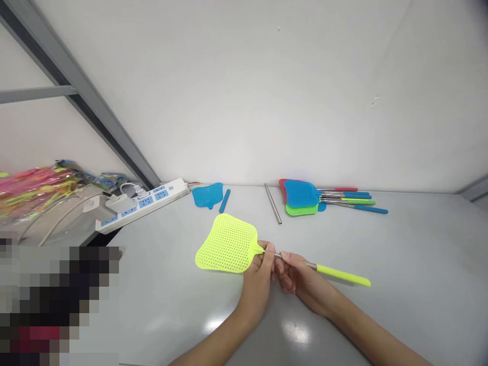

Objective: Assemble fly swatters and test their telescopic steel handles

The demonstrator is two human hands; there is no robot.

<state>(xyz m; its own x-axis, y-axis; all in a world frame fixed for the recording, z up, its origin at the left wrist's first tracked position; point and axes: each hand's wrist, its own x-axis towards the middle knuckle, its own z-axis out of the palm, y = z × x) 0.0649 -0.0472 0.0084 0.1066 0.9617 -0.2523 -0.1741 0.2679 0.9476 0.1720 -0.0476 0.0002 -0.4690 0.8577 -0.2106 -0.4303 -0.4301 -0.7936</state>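
A yellow fly swatter (pixel 229 244) with a perforated head, a thin metal shaft and a yellow handle is held above the grey table. My left hand (pixel 260 269) pinches it where the head's neck meets the metal shaft. Just to the right, my right hand (pixel 295 272) is closed round the shaft, its thumb on top. The yellow grip (pixel 343 275) sticks out to the right past my right hand. The swatter head points left, and part of the shaft is hidden by my fingers.
A blue swatter head (pixel 208 195), a blue handle (pixel 224 201) and a metal tube (pixel 273 203) lie near the wall. Several assembled swatters (pixel 303 194) are piled at the back right. On the left are a power strip (pixel 145 203) with plugs and bagged colourful items (pixel 41 190).
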